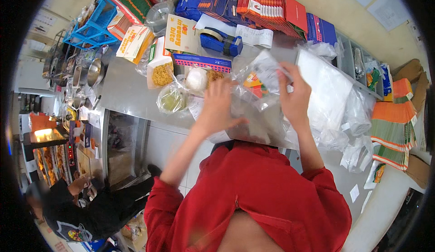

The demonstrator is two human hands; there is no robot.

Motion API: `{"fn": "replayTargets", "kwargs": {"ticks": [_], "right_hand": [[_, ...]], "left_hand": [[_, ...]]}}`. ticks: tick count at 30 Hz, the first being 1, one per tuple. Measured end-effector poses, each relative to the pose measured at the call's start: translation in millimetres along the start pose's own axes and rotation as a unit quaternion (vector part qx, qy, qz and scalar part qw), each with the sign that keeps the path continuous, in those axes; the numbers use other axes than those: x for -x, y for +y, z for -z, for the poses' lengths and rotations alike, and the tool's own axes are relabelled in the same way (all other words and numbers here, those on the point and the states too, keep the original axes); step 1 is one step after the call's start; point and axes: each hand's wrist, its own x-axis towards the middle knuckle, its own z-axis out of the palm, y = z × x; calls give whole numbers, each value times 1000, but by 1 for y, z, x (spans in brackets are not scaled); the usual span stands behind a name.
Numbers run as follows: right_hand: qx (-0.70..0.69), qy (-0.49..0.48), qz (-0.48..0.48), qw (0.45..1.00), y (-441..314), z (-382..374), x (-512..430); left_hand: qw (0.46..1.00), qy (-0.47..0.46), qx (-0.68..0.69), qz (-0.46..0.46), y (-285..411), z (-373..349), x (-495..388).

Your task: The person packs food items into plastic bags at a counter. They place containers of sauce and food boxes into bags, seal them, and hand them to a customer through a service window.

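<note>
My right hand (296,94) pinches a clear plastic packet with pale printed paper (268,69) between thumb and fingers. Blur hides what exactly is inside it. Spread-fingered, my left hand (217,111) hovers at the front of an open food box holding white rice (196,79) and a brown fried piece (214,76); whether it touches the box I cannot tell. To the left are a carton of noodles (162,74) and a plastic-wrapped cup of pale green contents (171,99). Orange and green sachets (253,80) lie under clear plastic between my hands.
A blue tape dispenser (221,42) stands behind the boxes on the steel counter (127,85). Folded cartons (268,10) line the wall. White plastic bags (323,89) lie at right, near a grey divided tray (360,65). A person in black (88,207) works at lower left.
</note>
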Motion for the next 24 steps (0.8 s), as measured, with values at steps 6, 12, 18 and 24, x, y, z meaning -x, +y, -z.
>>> {"fn": "replayTargets", "kwargs": {"ticks": [6,12,18,24], "right_hand": [[-103,13,-137,985,38,33,0],[-49,-211,217,952,85,-22,5],[-5,-257,303,918,39,-41,-14],[64,-319,272,906,43,-28,-32]], "left_hand": [[960,8,252,120,-29,-8,-18],[882,-175,384,209,-40,36,-78],[787,-254,526,197,-39,46,-76],[785,-204,566,148,-60,50,-73]]}}
